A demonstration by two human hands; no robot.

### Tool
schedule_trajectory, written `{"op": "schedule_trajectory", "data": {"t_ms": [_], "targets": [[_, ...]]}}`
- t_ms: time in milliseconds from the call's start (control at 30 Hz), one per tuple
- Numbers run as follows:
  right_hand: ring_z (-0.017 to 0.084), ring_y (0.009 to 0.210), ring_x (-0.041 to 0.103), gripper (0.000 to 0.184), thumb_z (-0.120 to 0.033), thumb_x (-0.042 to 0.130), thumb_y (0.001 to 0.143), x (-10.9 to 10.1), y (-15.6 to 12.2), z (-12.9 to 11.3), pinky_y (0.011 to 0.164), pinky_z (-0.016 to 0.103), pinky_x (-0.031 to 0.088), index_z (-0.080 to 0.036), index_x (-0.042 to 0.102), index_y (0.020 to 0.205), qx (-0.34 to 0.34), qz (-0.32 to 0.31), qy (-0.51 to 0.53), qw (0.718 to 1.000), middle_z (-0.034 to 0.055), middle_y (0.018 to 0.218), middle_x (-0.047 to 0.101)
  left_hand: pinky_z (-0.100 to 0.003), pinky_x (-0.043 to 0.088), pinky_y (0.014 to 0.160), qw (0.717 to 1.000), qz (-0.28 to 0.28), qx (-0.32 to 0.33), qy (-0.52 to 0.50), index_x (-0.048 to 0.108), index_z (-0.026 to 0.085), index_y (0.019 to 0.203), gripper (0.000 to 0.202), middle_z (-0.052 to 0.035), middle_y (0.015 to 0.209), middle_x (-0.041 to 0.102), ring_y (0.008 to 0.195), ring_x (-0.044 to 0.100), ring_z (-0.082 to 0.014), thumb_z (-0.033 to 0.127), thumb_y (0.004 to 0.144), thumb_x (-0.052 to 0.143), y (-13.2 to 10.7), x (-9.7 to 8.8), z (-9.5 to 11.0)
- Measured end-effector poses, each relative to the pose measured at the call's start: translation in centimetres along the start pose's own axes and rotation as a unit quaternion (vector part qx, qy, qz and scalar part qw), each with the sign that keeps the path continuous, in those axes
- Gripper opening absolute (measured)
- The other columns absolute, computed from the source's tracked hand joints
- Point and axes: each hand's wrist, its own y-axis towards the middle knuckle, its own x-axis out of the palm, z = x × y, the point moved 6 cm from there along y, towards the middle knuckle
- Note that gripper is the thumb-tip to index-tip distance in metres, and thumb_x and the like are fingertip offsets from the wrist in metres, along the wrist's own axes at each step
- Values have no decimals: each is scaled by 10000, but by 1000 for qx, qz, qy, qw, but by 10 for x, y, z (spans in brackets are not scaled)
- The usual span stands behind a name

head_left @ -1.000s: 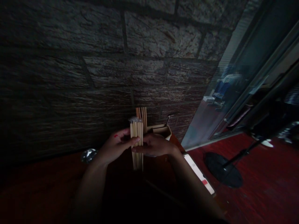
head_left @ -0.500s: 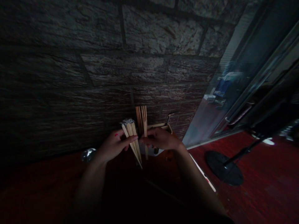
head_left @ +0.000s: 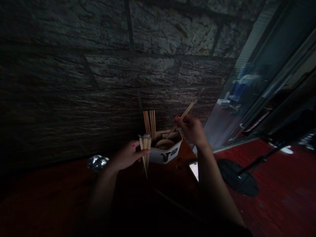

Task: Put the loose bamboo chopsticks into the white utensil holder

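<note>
My left hand (head_left: pixel 129 154) is closed round a bundle of wooden chopsticks (head_left: pixel 145 148), held upright with its tips pointing down over the dark red table (head_left: pixel 49 197). My right hand (head_left: pixel 191 128) is raised above a white holder box (head_left: pixel 165 151) and pinches a pair of chopsticks (head_left: pixel 181 118), tilted with the lower end over the box. Several chopsticks (head_left: pixel 149 123) stand upright in the box's left compartment.
A rough stone wall rises just behind the table. A shiny metal object (head_left: pixel 97 162) sits at the left. A lit phone (head_left: pixel 194 169) lies on the table by my right forearm. A floor stand with a round black base (head_left: pixel 238 179) is at the right, before glass doors.
My right hand has drawn a pair of chopsticks out of the bundle and lifted it up and right, over the box. The left hand has lowered slightly with the bundle.
</note>
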Motion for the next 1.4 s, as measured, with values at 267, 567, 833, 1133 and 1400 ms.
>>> {"op": "schedule_trajectory", "data": {"t_ms": [267,567,833,1133,1400], "targets": [[155,664,637,265,-297,516,905,45,-8,-6,613,240,399,-172,690,751,-18,-163,-158,974,75,742,703,-228,433,551,1000,-19,13,11,646,161,873,224,-12,763,654,597,561,-127,375,845,586,-3,3,11],[157,737,670,134,-199,556,858,54,-10,11,627,217,406,-169,656,942,54,-191,-148,969,54,812,730,-245,459,587,999,-28,9,18,639,159,930,287,-33,850,678,667,592,-145,426,844,578,-2,1,0],[159,758,687,116,-168,547,848,59,-9,18,660,216,439,-174,661,867,68,-198,-131,969,50,802,731,-251,466,593,999,-29,9,25,637,166,922,285,-27,859,676,677,602,-153,433,855,563,-2,-2,-5],[161,755,678,173,-178,529,845,51,-7,18,646,226,427,-161,644,973,45,-151,-152,976,63,842,726,-260,470,588,999,-28,2,20,633,156,923,288,-32,830,663,659,590,-143,427,854,567,-2,-2,-5],[147,718,672,166,-214,512,862,57,-10,19,638,219,424,-180,674,883,34,-183,-158,970,43,806,726,-262,470,592,999,-19,-1,27,642,155,927,289,-30,823,670,647,592,-144,426,848,575,-2,-3,-4]]}}
